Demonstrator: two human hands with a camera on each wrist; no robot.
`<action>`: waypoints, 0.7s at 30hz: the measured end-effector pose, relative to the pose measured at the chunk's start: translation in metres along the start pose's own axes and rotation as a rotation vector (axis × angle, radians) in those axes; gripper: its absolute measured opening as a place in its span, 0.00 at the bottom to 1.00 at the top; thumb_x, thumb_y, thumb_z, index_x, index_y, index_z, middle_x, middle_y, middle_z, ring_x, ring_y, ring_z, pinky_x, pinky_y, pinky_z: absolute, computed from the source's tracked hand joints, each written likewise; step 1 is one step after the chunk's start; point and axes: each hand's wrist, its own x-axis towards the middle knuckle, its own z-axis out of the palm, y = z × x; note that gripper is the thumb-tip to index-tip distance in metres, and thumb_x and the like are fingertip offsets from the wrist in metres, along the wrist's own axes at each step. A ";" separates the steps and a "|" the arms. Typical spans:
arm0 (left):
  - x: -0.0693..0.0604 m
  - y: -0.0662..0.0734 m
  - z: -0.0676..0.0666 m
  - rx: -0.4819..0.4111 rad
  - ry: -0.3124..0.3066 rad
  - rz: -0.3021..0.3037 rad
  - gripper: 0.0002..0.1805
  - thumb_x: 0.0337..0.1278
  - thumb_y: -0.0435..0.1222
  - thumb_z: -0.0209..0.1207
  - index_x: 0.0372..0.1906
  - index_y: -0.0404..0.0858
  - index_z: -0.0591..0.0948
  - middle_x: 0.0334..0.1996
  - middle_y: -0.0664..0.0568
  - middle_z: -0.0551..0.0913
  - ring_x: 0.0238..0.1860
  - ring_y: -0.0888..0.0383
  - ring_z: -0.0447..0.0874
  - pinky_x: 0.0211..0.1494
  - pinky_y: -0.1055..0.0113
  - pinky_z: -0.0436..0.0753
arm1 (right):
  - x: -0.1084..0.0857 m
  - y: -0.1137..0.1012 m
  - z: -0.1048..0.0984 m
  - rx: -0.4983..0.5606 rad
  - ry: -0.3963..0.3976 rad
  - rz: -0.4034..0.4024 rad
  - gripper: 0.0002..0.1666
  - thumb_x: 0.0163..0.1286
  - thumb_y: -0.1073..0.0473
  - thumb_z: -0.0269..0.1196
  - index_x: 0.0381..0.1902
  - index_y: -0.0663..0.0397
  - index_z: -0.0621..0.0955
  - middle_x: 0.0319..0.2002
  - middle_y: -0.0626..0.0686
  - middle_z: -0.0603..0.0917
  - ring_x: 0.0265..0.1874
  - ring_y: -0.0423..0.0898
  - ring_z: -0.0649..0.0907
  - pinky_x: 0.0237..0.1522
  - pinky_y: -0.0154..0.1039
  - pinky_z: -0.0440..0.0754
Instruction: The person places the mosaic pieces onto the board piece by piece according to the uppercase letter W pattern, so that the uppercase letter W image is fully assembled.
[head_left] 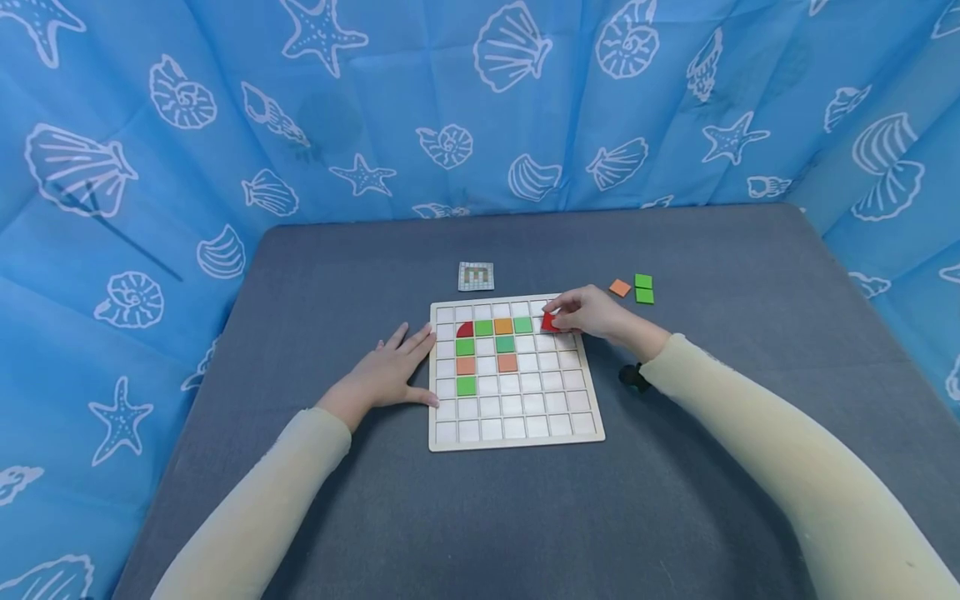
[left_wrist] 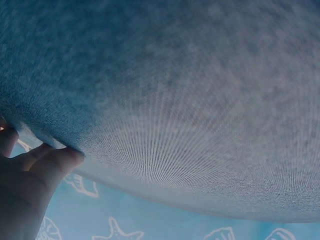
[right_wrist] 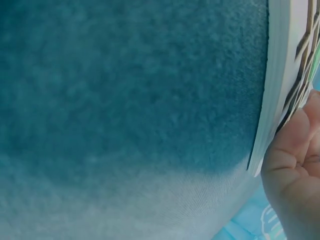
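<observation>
A square white grid board (head_left: 517,444) lies on the table. Between thumb and fingers, my right hand (head_left: 592,313) pinches a red tile (head_left: 550,322) over the board's upper right squares. My left hand (head_left: 381,373) rests at the board's left edge with fingers spread and fairly straight. Set in the grid are a red-cornered tile (head_left: 465,330), several green tiles (head_left: 466,386) and several orange tiles (head_left: 507,362). In the right wrist view my right hand (right_wrist: 295,160) is beside the board's edge (right_wrist: 272,85); the red tile is hidden there. The left wrist view shows my left hand (left_wrist: 35,175) against the cloth.
Beyond the board lies a small pattern card (head_left: 476,276). To its right are a loose orange tile (head_left: 619,287) and two green tiles (head_left: 643,288). A small black object (head_left: 633,377) is by the right sleeve. A blue shell-print curtain (head_left: 450,100) hangs behind the grey table (head_left: 525,525).
</observation>
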 end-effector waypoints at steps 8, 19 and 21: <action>0.000 0.001 0.000 0.005 -0.004 -0.006 0.60 0.49 0.66 0.61 0.78 0.41 0.47 0.78 0.49 0.42 0.76 0.40 0.35 0.70 0.37 0.53 | 0.006 0.000 0.004 -0.053 0.002 -0.011 0.17 0.73 0.67 0.57 0.57 0.66 0.79 0.52 0.63 0.80 0.47 0.52 0.80 0.43 0.42 0.79; 0.000 0.001 0.000 0.006 0.000 -0.006 0.60 0.49 0.66 0.61 0.78 0.41 0.47 0.78 0.49 0.43 0.76 0.40 0.36 0.70 0.37 0.53 | 0.013 -0.004 0.010 -0.128 0.021 -0.026 0.16 0.72 0.67 0.57 0.54 0.69 0.80 0.54 0.65 0.79 0.52 0.55 0.78 0.48 0.45 0.78; 0.000 0.001 0.000 0.006 0.002 -0.003 0.60 0.49 0.66 0.61 0.78 0.41 0.47 0.78 0.49 0.43 0.76 0.40 0.36 0.70 0.37 0.53 | 0.014 -0.004 0.010 -0.148 0.024 -0.039 0.15 0.72 0.68 0.58 0.53 0.69 0.81 0.53 0.65 0.80 0.52 0.56 0.78 0.49 0.46 0.78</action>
